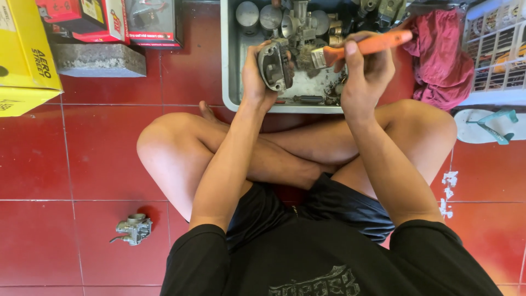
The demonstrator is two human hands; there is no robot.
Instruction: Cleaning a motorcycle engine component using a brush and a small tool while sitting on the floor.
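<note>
Nearest the camera: black shirt w/ grey print at the chest [315, 282], black shorts [329, 208], person seated cross-legged on a red tiled floor [66, 159]. Both forearms run up from the lap toward the top of the frame.

On the floor by the person's left knee – a small grey carburettor [133, 228], lying alone, well apart from both hands. White paint flecks [448, 192] mark the tiles on the opposite side.

Left hand [253, 77]: fingers closed round a metal engine part [275, 66], gripping it from the side and behind. Part is grey cast metal, roughly oblong w/ rounded corners, dark grime on its face, a recessed inner area visible. Held upright just above the near end of a grey metal tray [230, 82].

Right hand [366, 68]: fingers wrapped tight on the orange handle of a brush [361, 46], thumb along the top. Bristle end is dirty, pale – pressed against or just beside the part's side; exact contact cannot be told.

Tray holds assorted metal pieces, incl. round piston-like items [257, 16] at its far end, plus dirt on the bottom.

Further out: a red cloth [444, 55] beside the tray, a white plastic basket [496, 49], a sandal w/ teal strap [490, 125]. Far side opposite: yellow cardboard box [24, 49], grey concrete block [98, 59], red and black boxes [109, 19].
</note>
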